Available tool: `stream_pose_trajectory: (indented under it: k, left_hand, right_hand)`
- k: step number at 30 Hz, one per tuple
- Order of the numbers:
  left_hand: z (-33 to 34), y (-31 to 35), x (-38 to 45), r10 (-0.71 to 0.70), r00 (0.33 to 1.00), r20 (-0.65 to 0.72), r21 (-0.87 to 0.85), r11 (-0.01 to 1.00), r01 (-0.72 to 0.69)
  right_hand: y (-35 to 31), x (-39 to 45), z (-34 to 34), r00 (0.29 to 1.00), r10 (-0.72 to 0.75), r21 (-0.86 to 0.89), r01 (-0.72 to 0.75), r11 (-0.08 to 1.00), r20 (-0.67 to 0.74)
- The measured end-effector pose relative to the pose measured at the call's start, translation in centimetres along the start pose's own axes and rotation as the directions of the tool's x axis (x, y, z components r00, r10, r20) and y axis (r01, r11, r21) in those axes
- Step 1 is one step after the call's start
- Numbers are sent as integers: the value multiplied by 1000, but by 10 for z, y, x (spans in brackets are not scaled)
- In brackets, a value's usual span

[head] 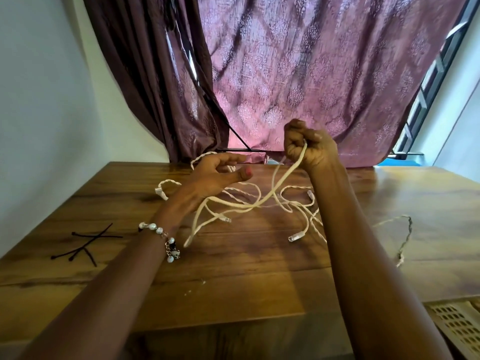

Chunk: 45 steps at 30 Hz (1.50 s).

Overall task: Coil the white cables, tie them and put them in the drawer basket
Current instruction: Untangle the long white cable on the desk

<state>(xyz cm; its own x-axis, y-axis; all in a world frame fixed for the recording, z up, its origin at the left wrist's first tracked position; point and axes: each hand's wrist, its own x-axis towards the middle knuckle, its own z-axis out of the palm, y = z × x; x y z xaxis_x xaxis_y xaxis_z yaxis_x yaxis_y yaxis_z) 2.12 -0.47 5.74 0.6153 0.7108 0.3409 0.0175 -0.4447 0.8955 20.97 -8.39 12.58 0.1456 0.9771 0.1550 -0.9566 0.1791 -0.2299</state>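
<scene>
Several white cables (pixel 246 201) lie tangled on the wooden table (pixel 233 268), their clear plugs scattered around the heap. My right hand (pixel 306 146) is raised above the table's far edge and grips one thick white cable (pixel 285 178), which hangs down from the fist into the tangle. My left hand (pixel 220 175) hovers over the left of the heap with fingers loosely spread and holds nothing; a strand passes under its wrist. Black cable ties (pixel 85 242) lie crossed on the table at the left. The cream perforated drawer basket (pixel 459 326) shows at the bottom right corner.
A thin greyish cord (pixel 405 240) lies on the table at the right. A maroon curtain (pixel 285 74) hangs right behind the table's far edge. A white wall closes the left side. A beaded bracelet (pixel 163 240) is on my left wrist.
</scene>
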Motion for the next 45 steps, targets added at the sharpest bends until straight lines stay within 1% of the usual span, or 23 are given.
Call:
stream_pose_trajectory:
  k: [3,5,7,9,11,12,14,16,17,18,21,24,26,29,30,32,33,36,37,38,41,42,45]
  left_hand:
    - [1,-2,0,-5,1000,-8,-18,1000,5]
    - [4,-2,0,8,1000,14,29,1000,-9]
    - [9,-2,2,3,999,35,149,989,-9]
    - [13,-6,3,-5,999,42,208,978,-4]
    - [12,-9,5,15,1000,15,169,986,-17]
    - [9,-10,5,30,999,-20,115,993,-28]
    - [-3,-9,4,37,980,-195,82,996,-22]
    - [-20,-7,4,26,924,-381,51,999,-7]
    - [-27,-3,2,4,897,-442,2,1000,-3]
    - [-34,-1,1,-23,875,-483,-46,999,1]
    - [-46,11,-6,-95,856,-508,-176,984,5]
    - [-42,23,-9,-157,866,-475,-302,953,7]
    - [-36,26,-7,-210,865,-455,-341,939,49]
    - [-27,31,-5,-307,848,-433,-437,894,101]
    - [-24,32,-3,-332,841,-427,-464,879,112]
    - [-19,36,-1,-360,841,-404,-515,849,116]
    - [-17,37,0,-362,852,-378,-544,831,112]
    - [-16,40,2,-302,905,-299,-569,818,85]
    - [-18,38,3,-270,920,-285,-554,829,72]
    - [-22,34,4,-241,932,-272,-540,839,59]
    - [-38,20,9,-175,961,-213,-498,866,47]
    - [-41,14,10,-151,971,-185,-464,885,49]
    - [-44,2,12,-68,989,-131,-286,958,28]
  right_hand:
    - [4,-4,13,990,-131,174,137,975,-44]
    - [17,-4,27,985,-166,152,173,973,-55]
    - [33,0,39,986,-157,77,161,984,-53]
    - [42,7,48,998,-55,-28,54,998,-7]
    - [41,10,56,992,125,-340,-113,934,13]
    - [36,10,59,983,181,-582,-157,798,-17]
    - [19,8,60,984,125,-935,-163,314,-130]
    - [-3,7,56,984,-91,-973,-165,-161,-152]
    - [-14,8,51,970,-220,-919,-178,-352,-104]
    - [-23,6,46,945,-323,-855,-202,-478,-43]
    - [-38,4,28,904,-426,-813,-231,-534,23]
    - [-35,5,11,947,-317,-570,-233,-788,51]
    - [-28,12,-1,955,-291,-376,-250,-892,55]
    - [-8,19,-3,942,-253,-438,-135,-889,222]
    - [3,20,0,929,-238,-554,-44,-831,283]
    - [29,19,8,929,-184,-802,163,-574,320]
    - [41,19,8,936,-127,-831,222,-510,329]
    - [68,29,-3,915,62,-585,305,-752,398]
    - [73,33,-9,897,69,-538,322,-779,438]
    - [74,37,-14,886,38,-570,329,-753,462]
    - [69,47,-25,879,-168,-809,316,-495,446]
    - [65,50,-26,858,-244,-835,310,-455,451]
    - [50,69,-29,743,-438,-825,270,-496,506]
